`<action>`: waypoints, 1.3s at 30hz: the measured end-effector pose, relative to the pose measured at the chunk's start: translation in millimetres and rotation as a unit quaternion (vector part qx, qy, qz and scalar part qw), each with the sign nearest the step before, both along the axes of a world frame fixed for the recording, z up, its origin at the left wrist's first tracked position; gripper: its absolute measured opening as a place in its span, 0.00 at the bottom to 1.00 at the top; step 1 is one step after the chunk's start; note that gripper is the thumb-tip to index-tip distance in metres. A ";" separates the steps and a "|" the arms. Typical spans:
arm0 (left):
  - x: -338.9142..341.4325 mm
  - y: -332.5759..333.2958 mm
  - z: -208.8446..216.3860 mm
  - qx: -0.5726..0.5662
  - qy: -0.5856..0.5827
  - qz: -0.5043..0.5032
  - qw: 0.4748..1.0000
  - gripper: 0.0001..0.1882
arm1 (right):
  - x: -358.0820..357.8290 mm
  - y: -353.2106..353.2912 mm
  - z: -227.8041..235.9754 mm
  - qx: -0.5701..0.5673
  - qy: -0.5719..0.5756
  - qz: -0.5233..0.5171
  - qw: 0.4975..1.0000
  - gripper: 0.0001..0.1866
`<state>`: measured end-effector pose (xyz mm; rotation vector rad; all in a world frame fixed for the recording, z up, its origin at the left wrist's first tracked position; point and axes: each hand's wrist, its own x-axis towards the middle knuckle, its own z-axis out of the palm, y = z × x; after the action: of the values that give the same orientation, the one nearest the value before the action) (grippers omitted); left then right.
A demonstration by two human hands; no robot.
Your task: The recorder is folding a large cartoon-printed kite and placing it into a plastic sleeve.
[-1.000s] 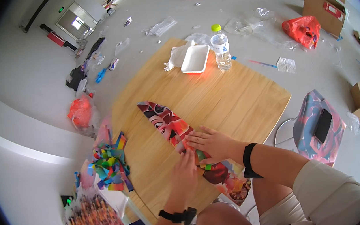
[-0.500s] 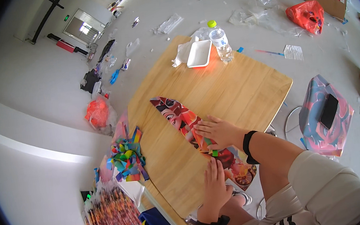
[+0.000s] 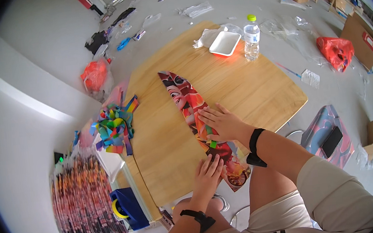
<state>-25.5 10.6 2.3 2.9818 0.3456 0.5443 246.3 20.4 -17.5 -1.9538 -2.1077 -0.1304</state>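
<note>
A long, narrow folded sheet (image 3: 182, 99), printed in red with colourful cartoon pictures, lies slantwise over the wooden table, its near end hanging past the front edge. My right hand (image 3: 224, 123) rests flat on its middle, fingers stretched out. Nearer the edge, my left hand (image 3: 208, 174) lies with extended fingers touching the sheet's lower part. A small green piece (image 3: 212, 144) shows on the sheet between the hands. Neither hand grips anything. What lies beneath my palms is hidden.
On the wooden table (image 3: 257, 94) stand a white tray (image 3: 225, 43) and a water bottle (image 3: 252, 40). Rainbow ribbons (image 3: 116, 124), a blue tape dispenser (image 3: 131, 208) and a stack of printed packs (image 3: 86, 204) are at the left. A dark phone (image 3: 332, 141) lies on a stool at right.
The view has shifted, so the table and surroundings sit differently in the picture. Both hands remain flat on the folded sheet, in nearly the same places.
</note>
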 end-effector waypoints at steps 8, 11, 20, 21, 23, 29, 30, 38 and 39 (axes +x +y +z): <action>-9.6 2.5 7.0 -0.163 -0.039 -0.008 0.986 0.16 | -2.1 2.6 2.3 0.002 -0.012 -0.002 1.000 0.48; -6.3 13.4 14.3 -0.292 -0.105 0.069 0.948 0.11 | -0.5 3.7 0.0 0.001 -0.001 0.005 1.000 0.47; 40.5 78.4 8.8 -0.473 -0.202 0.243 0.823 0.10 | 5.0 13.0 30.6 -0.222 -0.140 0.023 0.965 0.32; 39.5 84.1 3.8 -0.467 -0.195 0.252 0.825 0.10 | 5.8 17.7 23.5 -0.206 -0.065 0.033 0.976 0.31; 53.4 89.9 -2.4 -0.457 -0.188 0.253 0.832 0.11 | 24.1 21.0 8.0 -0.196 0.058 0.029 0.978 0.29; 66.2 90.7 -17.5 -0.396 -0.223 0.275 0.847 0.11 | 40.3 40.4 -25.4 -0.177 0.488 -0.051 0.853 0.32; 65.2 89.8 -21.7 -0.362 -0.230 0.279 0.859 0.11 | 38.4 41.7 -27.9 -0.161 0.547 -0.071 0.818 0.33; 65.6 65.2 -2.6 -0.178 -0.182 0.291 0.922 0.34 | 40.1 38.6 -15.3 -0.194 0.301 -0.043 0.933 0.42; 66.2 56.8 1.4 -0.137 -0.148 0.262 0.944 0.37 | 39.8 37.5 -16.4 -0.175 0.304 -0.055 0.935 0.43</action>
<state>40.7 67.4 3.7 2.4732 1.0942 0.8904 286.1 58.0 -34.0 -1.9488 -1.6828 0.7808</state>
